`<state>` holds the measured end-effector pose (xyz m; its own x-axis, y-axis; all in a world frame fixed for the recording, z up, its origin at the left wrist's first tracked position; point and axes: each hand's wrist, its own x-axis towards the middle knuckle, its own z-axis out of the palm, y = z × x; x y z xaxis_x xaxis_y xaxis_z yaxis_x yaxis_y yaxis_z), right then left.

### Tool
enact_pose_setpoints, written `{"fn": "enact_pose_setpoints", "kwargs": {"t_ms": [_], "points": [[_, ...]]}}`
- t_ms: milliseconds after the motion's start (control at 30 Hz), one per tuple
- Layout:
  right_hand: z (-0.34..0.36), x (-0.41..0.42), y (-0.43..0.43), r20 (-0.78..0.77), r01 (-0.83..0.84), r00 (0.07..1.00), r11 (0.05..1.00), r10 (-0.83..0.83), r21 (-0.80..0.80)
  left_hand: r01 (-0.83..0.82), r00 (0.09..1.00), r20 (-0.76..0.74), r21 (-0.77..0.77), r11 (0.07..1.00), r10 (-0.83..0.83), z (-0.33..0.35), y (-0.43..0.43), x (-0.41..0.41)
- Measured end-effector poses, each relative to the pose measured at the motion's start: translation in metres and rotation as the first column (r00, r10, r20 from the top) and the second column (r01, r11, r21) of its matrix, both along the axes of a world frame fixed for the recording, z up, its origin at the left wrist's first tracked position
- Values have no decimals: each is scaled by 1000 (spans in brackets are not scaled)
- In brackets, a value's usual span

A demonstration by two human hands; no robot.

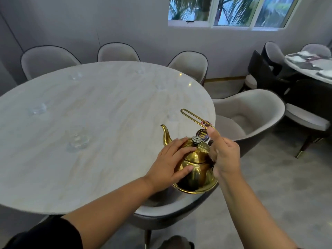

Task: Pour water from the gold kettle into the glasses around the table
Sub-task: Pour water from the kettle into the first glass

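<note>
gold kettle (195, 169) at the table's (107, 97) near right edge, both hands on it
left hand (172, 162) rests straight-fingered on the lid side; right hand (224, 155) curls round the wire handle (190, 115). the spout (166, 134) points far-left, with a glass (78, 141) well to its left.

grey walls (125, 24), padded chairs (248, 114) — palm-filled windows (233, 11) above

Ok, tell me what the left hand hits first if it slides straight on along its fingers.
Resting on the shiny gold metal kettle, the left hand would probably meet the lid's small round knob first; depth is unclear.
</note>
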<state>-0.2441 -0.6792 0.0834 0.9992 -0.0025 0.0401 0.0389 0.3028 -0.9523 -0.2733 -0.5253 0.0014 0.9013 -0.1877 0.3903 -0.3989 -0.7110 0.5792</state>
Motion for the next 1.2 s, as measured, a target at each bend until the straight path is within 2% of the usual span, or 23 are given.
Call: {"fn": "enact_pose_setpoints", "kwargs": {"t_ms": [333, 433, 567, 767, 967, 1200], "points": [[9, 101, -49, 39, -78, 996, 997, 77, 18, -41, 998, 55, -26, 999, 42, 4, -49, 101], [15, 134, -62, 57, -98, 993, 995, 99, -14, -68, 997, 39, -46, 997, 70, 2, -67, 130], [15, 178, -79, 56, -126, 991, 991, 123, 47, -95, 995, 4, -54, 994, 96, 5, -87, 166], [4, 237, -105, 29, -166, 986, 985, 165, 45, -123, 991, -59, -29, 992, 122, 2, -113, 215], [-11, 311, -132, -1, -302, 953, 953, 302, 8, -222, 975, 17, -34, 974, 223, -14, -146, 271], [-16, 402, -150, -30, -473, 881, 878, 472, -69, -411, 911, -63, -71, 909, 407, -27, -187, 338]]}}
